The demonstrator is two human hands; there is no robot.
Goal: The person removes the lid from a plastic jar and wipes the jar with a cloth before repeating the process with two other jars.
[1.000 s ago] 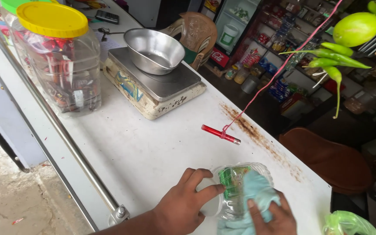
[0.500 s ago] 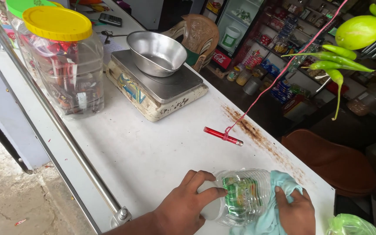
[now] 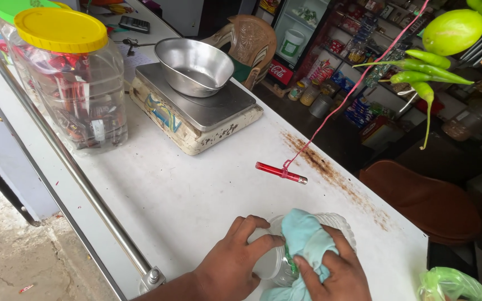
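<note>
We are gripping a clear plastic jar [image 3: 285,251] lying on its side on the white counter [image 3: 196,189], near its front edge; our left hand [image 3: 235,262] is closing around its mouth end while our right hand [image 3: 330,273] is pressing a light blue cloth [image 3: 305,239] against it, with a red pen [image 3: 280,172] on a string lying just beyond
</note>
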